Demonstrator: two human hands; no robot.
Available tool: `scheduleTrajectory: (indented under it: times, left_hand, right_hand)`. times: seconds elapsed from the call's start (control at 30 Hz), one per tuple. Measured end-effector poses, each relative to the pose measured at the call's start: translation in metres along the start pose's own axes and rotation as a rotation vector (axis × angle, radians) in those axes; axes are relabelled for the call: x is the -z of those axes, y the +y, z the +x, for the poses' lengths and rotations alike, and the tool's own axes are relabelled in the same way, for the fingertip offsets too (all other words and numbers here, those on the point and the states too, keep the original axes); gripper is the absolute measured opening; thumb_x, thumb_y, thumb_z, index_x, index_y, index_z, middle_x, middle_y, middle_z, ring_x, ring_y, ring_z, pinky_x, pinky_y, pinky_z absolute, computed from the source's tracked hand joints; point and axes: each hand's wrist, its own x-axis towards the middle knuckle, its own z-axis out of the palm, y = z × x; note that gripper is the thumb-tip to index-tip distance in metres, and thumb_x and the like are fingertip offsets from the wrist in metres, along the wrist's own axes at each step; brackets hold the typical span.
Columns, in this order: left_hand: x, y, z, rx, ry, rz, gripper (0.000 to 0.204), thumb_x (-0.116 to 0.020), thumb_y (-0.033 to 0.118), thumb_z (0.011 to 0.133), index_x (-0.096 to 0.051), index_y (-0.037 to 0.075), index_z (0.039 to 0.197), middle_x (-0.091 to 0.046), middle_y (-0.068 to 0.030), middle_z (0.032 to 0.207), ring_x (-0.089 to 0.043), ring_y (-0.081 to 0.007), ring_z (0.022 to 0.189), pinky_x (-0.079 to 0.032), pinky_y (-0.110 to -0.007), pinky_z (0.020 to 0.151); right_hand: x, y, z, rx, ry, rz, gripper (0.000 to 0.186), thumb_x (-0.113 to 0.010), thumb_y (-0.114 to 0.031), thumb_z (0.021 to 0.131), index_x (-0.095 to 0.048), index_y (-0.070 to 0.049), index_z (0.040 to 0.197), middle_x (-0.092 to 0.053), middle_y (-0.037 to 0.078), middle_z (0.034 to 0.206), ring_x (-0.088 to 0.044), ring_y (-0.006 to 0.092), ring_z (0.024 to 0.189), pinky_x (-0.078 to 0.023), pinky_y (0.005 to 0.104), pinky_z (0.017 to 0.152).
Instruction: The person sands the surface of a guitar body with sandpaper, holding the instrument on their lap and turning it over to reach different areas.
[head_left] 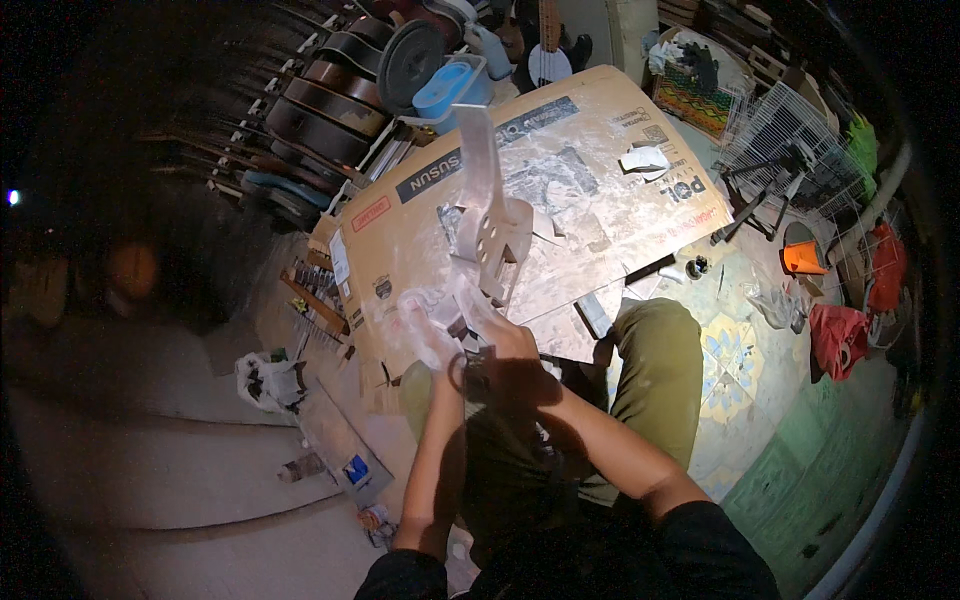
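A pale, dusty piece (488,235), shaped like an instrument part, stands out in front of me. It has a long curved arm reaching away and a row of round holes near its middle. My right hand (505,343) is closed around its near end. Beside it, my left hand (428,335) is whitened with dust, its fingers bent close to the same end. Whether that hand grips the piece or something small against it, I cannot tell. Beneath both hands lies a flattened cardboard sheet (420,235) covered in pale dust.
A folded scrap (645,160) lies on the cardboard's far right, and a flat block (593,315) near my knee. Several guitars (320,120) hang at the far left beside a blue tub (445,90). A wire cage (790,140) and an orange container (803,257) stand right.
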Motion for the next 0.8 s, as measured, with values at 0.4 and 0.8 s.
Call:
scheduleTrajectory:
  times: [0.4,0.8]
  left_hand:
    - [-0.018,0.038,0.089,-0.553,0.59,-0.343,0.047,-0.037,0.049,0.105,-0.043,0.006,0.088,-0.053,-0.0092,0.088,-0.052,-0.0221,0.086,-0.045,-0.039,0.087]
    - [0.018,0.023,0.098,-0.26,0.793,-0.113,0.031,-0.064,0.029,0.093,-0.052,0.002,0.102,-0.057,-0.0111,0.098,-0.059,-0.0219,0.084,-0.052,-0.04,0.073]
  right_hand:
    - [0.037,0.005,0.006,-0.008,0.501,-0.122,0.055,-0.051,0.007,0.085,-0.057,-0.01,0.137,-0.059,0.016,0.135,-0.065,0.0286,0.114,-0.055,0.0339,0.091]
    - [0.105,0.004,-0.009,-0.313,0.34,0.16,0.044,-0.047,0.002,0.087,-0.064,-0.006,0.127,-0.069,0.022,0.106,-0.068,0.0276,0.091,-0.052,0.0333,0.082]
